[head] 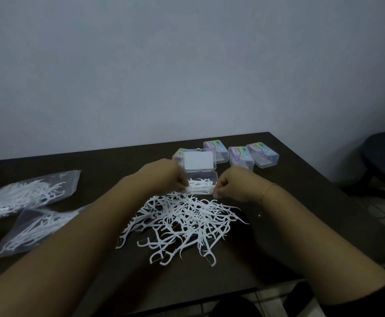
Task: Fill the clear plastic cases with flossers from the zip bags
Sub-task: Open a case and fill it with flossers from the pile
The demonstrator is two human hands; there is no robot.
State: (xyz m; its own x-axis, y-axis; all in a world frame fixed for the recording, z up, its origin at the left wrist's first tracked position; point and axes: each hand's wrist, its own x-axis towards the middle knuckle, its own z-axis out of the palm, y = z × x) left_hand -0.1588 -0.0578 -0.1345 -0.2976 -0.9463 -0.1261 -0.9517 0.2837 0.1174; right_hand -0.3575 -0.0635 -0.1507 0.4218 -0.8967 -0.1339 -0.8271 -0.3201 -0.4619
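Two zip bags (27,202) of flossers near table (301,236) left edge | left hand (164,177) curled, fingertips pinching flossers at open clear case (201,179) left end | loose flosser pile (180,223) mid-table, just nearer than case | right hand (231,184) curled at case right end, grip unclear | four closed cases (239,153) along far edge.
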